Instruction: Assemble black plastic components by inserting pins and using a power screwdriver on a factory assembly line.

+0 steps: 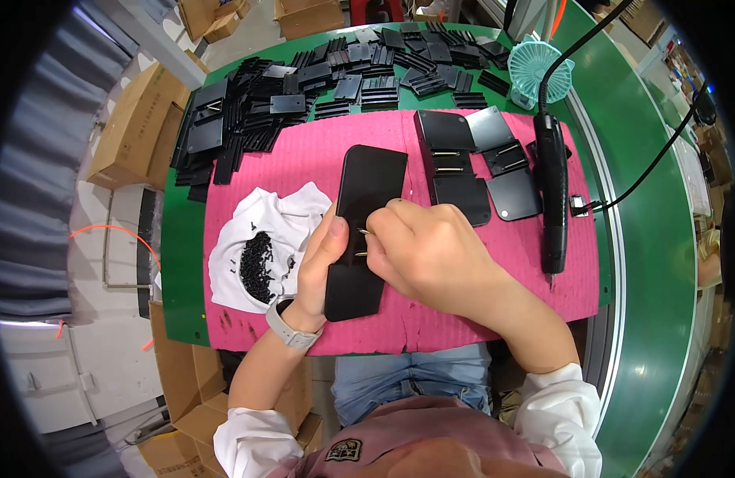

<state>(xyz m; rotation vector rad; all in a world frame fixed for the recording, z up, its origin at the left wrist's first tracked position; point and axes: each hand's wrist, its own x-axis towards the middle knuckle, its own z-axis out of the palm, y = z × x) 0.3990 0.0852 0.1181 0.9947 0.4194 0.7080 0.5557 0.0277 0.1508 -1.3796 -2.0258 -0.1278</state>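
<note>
My left hand (323,253) grips the edge of a long black hinged plate (371,171), thumb lying on its face. The plate is tilted upright above the pink mat (383,338). Over its middle, my right hand (427,251) is closed, with thumb and fingers pinched beside two short metal pins (362,254). What the right fingertips hold is hidden. Left of the plate, a heap of small black screws (257,267) lies on a crumpled white cloth (233,221). Similar black plates (461,199) with metal pins across their middles lie on the mat, beyond my right hand.
A black electric screwdriver (552,191) stands bit-down at the right, its cable rising overhead. Many black plates and ribbed parts (288,104) are piled along the far side of the green table (180,279). A turquoise fan (540,73) stands at far right; cardboard boxes (136,131) are left.
</note>
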